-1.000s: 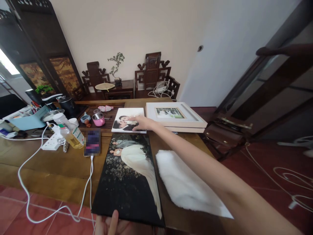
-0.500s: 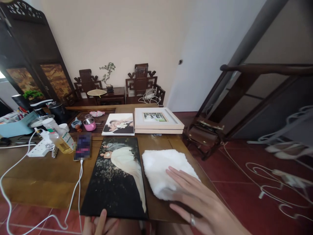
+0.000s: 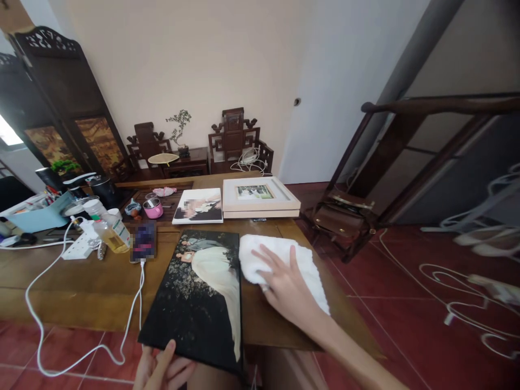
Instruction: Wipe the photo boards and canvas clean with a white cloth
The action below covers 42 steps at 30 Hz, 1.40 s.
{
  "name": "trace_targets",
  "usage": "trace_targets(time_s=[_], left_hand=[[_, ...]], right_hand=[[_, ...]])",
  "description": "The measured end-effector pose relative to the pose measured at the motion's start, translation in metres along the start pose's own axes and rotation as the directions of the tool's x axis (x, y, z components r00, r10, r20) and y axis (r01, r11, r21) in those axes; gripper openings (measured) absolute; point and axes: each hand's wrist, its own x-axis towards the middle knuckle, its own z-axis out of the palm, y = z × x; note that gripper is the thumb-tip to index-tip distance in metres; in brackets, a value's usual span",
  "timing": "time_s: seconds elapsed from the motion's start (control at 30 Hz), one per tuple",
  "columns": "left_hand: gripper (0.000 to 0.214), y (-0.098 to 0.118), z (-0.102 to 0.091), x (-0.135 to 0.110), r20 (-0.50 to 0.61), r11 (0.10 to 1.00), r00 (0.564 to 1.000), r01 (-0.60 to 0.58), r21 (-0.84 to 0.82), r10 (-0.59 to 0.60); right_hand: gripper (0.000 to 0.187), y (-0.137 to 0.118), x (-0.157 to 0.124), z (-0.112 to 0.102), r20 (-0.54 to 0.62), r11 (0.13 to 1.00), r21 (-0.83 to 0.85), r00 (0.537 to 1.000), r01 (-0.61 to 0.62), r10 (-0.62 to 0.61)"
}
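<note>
A dark canvas photo print point(image 3: 195, 303) of a couple, one in a long white dress, lies tilted over the table's near edge. My left hand point(image 3: 162, 368) grips its lower left edge, thumb on top and fingers underneath. To the right of the print, my right hand point(image 3: 284, 281) rests on a fluffy white cloth point(image 3: 306, 254), fingers spread across it. A ring shows on one finger. The cloth lies on the wooden table point(image 3: 276, 319), partly covered by the hand.
Behind the print lie a smaller photo print point(image 3: 199, 206) and stacked light frames point(image 3: 280, 203). At left are a phone point(image 3: 143, 244) on a white cable, an oil-coloured bottle point(image 3: 111, 233), a power strip point(image 3: 79, 246) and a pink cup point(image 3: 153, 208). A wooden chair point(image 3: 345, 216) stands right.
My right hand has moved forward and left, onto the cloth, which has shifted and folded. The print's near end has swung slightly, still in my left hand.
</note>
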Motion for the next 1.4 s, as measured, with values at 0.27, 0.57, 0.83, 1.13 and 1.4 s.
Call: trace_targets(time_s=[0.27,0.57,0.83,1.13,1.4], left_hand=[[0.085,0.05,0.021,-0.014,0.069,0.966,0.997,0.005,0.26,-0.024],[0.048,0.082,0.042,0.004,0.371,0.878,0.924,-0.099,0.468,-0.094],[0.04,0.117,0.086,0.07,0.432,0.722,0.855,-0.103,0.685,-0.288],[0.067,0.112,0.129,0.133,0.364,0.365,0.929,-0.316,0.875,-0.068],[0.078,0.12,0.142,0.152,0.381,0.258,0.91,-0.334,0.907,-0.162]], right_hand=[[0.022,0.048,0.005,-0.079,-0.285,0.621,0.744,0.724,-0.245,0.628],[0.032,0.064,0.004,-0.099,-0.237,0.511,0.809,0.634,-0.29,0.736],[0.026,0.091,0.0,-0.111,-0.36,0.947,0.267,0.893,-0.18,0.271],[0.023,0.083,-0.015,-0.071,-0.183,0.878,-0.466,0.959,0.111,-0.218],[0.041,0.047,-0.025,-0.034,0.135,0.959,-0.128,0.962,0.253,-0.236]])
